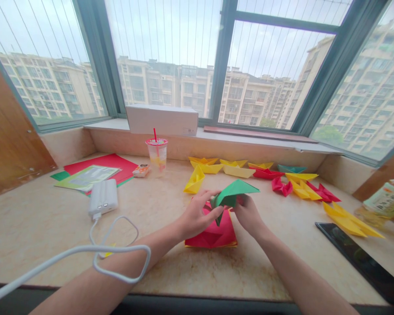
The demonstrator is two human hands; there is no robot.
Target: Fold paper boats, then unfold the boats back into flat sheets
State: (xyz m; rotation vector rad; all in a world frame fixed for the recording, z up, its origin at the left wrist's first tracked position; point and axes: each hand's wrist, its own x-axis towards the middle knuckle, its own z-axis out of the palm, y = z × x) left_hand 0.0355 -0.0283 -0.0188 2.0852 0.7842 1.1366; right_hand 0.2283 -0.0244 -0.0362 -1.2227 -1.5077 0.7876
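Observation:
Between my two hands is a partly folded piece of green paper (233,190), raised above the counter. My left hand (202,214) is closed on its left side, thumb in front and fingers behind. My right hand (248,214) pinches its lower right edge, and some of those fingertips are hidden behind the paper. Right below lies a stack of red paper (219,234) with yellow edges showing under it. Just beyond my left hand a yellow paper boat (195,180) rests on the counter.
Several paper boats (239,171) line the back. A phone (357,258) and a bottle (385,199) are at right. Leftward stand a lidded cup (157,155), a power bank (103,197) and coloured sheets (105,168). A white cable (68,251) loops over my left forearm.

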